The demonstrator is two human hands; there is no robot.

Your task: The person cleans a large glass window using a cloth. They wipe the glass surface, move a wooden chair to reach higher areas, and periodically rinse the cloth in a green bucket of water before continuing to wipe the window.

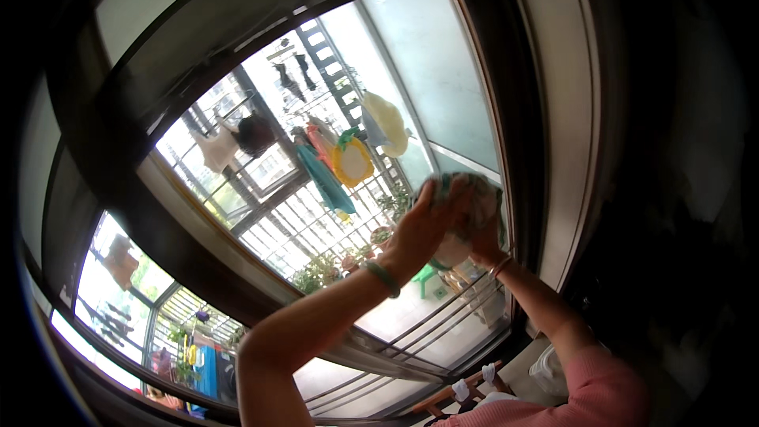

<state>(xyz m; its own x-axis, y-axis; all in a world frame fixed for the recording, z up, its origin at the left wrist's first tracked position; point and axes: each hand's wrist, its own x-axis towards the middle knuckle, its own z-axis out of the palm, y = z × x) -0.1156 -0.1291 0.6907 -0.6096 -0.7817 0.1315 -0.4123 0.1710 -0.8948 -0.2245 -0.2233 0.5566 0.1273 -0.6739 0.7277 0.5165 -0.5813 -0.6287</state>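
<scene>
A crumpled grey-green cloth (479, 196) is against the glass pane (431, 47) of a dark-framed window, near the pane's right edge. My left hand (431, 217), with a pale green bangle on its wrist, lies over the cloth's left side and grips it. Close beside it, my right hand (485, 241) holds the cloth from the lower right, a thin reddish bracelet on that wrist. Fingertips of both hands are partly lost in the folds. My right arm wears a pink sleeve (605, 387).
Dark window frame (526, 111) runs along the right, with metal bars (431, 328) low across the pane. Through the glass show hanging laundry (320, 170), a yellow-rimmed round item (352, 162), potted plants (316, 273) and a green stool (424, 277). Wooden rails (466, 391) stand at bottom.
</scene>
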